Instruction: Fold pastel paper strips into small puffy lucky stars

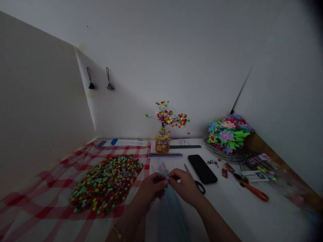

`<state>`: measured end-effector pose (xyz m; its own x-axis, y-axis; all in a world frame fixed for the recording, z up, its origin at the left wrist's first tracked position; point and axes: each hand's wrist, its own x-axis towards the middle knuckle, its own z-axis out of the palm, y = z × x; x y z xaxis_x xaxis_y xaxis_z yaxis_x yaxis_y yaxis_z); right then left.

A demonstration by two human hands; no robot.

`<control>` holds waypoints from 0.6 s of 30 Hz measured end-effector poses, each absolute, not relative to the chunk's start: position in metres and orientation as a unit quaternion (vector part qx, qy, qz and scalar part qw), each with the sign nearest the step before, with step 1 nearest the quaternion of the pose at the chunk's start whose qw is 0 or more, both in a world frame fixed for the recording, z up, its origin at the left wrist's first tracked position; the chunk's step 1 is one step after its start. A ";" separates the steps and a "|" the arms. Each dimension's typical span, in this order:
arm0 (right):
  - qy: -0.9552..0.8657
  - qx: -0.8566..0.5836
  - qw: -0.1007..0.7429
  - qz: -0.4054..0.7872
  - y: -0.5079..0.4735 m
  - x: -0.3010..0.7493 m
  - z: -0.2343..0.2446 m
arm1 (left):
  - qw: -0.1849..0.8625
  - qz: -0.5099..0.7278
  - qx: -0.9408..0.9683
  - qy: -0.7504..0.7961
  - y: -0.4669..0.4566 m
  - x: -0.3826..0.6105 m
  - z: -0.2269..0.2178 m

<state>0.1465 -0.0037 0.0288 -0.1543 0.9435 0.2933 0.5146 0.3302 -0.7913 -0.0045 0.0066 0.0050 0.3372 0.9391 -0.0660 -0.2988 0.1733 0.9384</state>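
1. A person's left hand (152,185) and right hand (185,185) meet on the near side of the orange jar (162,144), thumbs and forefingers pinched on a small lilac piece (168,179).
2. The fingertip grip probably reflects the piece's size, too slight for a whole palm; the fingers hide most of it.
3. A bluish, see-through strip (173,215) runs beneath the hands, nearer than the jar and partly covered by them.
4. Left of the jar and nearer, colorful beads (108,185) lie heaped on a checked cloth (52,185), perhaps spread there for easy picking.
5. Right of the jar and nearer, scissors (200,187) lie just beside the right hand, likely the closest obstacle, with a black phone (202,169) beyond.
6. Farther right of the jar sit fuzzy flowers (227,134) and an orange-handled tool (254,192).
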 end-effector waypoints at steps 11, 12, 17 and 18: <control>-0.702 -0.532 0.389 0.271 0.001 0.148 0.018 | 0.602 0.458 0.509 0.410 0.010 -0.003 0.001; -0.702 -0.529 0.391 0.271 0.001 0.148 0.018 | 0.602 0.459 0.511 0.408 0.010 -0.003 0.000; -0.683 -0.517 0.417 0.302 0.001 0.147 0.020 | 0.643 0.471 0.486 0.358 0.008 -0.003 0.000; -0.672 -0.514 0.429 0.316 0.001 0.146 0.021 | 0.657 0.472 0.474 0.348 0.007 -0.004 0.001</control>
